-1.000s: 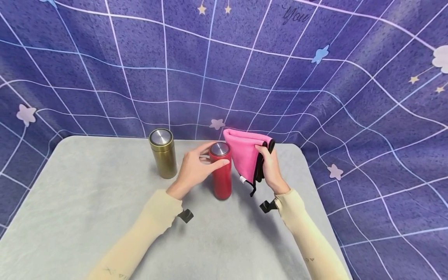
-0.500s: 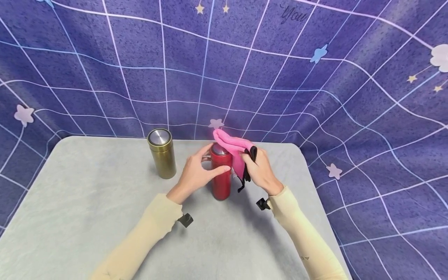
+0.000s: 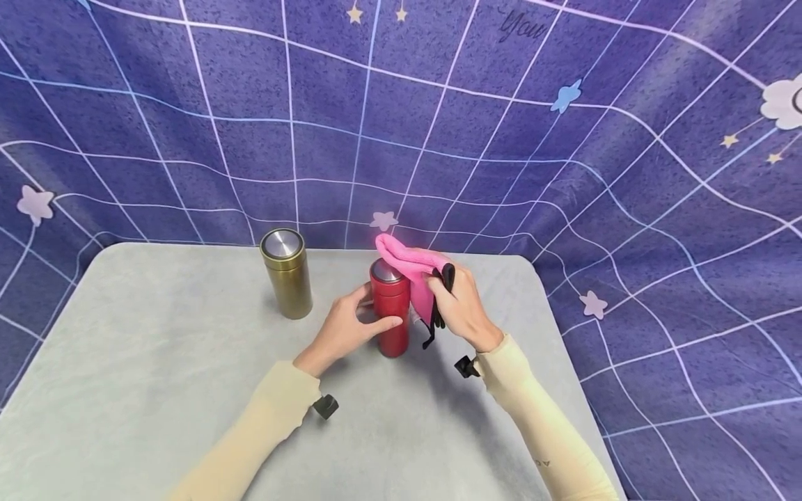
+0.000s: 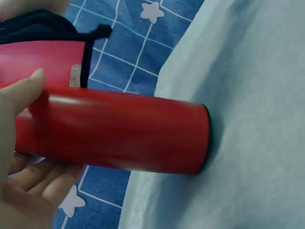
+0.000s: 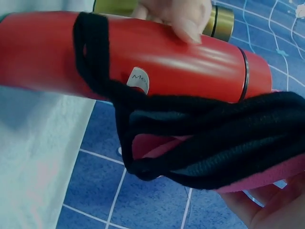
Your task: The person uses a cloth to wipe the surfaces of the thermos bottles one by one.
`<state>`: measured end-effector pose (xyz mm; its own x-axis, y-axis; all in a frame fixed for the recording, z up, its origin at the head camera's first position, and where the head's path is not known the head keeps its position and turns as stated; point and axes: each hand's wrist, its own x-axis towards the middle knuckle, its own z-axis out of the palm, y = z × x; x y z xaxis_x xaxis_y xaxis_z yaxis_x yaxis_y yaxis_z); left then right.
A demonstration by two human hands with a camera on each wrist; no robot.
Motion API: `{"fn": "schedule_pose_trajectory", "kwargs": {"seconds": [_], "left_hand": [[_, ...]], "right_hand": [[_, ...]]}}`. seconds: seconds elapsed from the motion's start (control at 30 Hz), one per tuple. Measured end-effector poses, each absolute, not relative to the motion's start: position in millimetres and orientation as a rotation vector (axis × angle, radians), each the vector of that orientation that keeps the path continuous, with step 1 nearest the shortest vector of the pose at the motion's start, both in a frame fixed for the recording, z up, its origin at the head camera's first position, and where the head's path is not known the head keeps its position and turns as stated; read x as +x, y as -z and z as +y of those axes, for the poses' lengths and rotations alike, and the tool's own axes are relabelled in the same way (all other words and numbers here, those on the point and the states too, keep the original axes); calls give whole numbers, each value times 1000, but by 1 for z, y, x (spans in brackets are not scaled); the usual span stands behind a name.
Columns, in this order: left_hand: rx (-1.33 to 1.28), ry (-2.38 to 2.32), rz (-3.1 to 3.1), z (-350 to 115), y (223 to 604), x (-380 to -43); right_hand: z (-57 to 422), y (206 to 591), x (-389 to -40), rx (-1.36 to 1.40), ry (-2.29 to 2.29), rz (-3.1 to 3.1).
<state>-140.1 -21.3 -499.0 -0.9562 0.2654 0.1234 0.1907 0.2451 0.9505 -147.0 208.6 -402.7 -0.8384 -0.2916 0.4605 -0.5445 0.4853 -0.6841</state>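
A red thermos flask (image 3: 390, 306) with a silver-topped lid stands upright on the table. My left hand (image 3: 341, 325) grips its body from the left, thumb across the front and fingers behind. Folded pink cloth (image 3: 409, 260) with black edging is held in my right hand (image 3: 462, 300), thumb on the near side. The cloth lies against the flask's right side, and its upper fold overlaps the lid. In the right wrist view, stacked black edges (image 5: 214, 138) of the cloth run beside the flask, near a small pale label (image 5: 139, 78). A white tag (image 4: 75, 75) shows in the left wrist view.
An olive-gold thermos flask (image 3: 293, 287) stands upright to the left of my left hand. The pale grey table (image 3: 156, 362) has rounded far corners. Behind and to the right hangs a purple-blue curtain (image 3: 250, 90) with grid lines and stars.
My right hand has brought the pink cloth leftward from beside the red thermos flask to against it and over part of its lid. My left hand has slid lower on the flask.
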Motion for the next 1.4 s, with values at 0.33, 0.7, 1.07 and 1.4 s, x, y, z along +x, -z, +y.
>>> {"fn": "schedule_pose_trajectory", "kwargs": {"seconds": [0.33, 0.7, 1.07, 1.4], "left_hand": [[443, -1813, 2454, -19, 512, -139], [532, -1766, 2598, -13, 502, -141], [478, -1774, 2618, -11, 498, -142], [498, -1805, 2627, -8, 492, -143]], "right_hand": [[209, 405, -147, 715, -1271, -2434], [209, 401, -147, 757, -1287, -2437], [211, 408, -142, 813, -1406, -2348], [209, 416, -136, 832, -1315, -2249]]}}
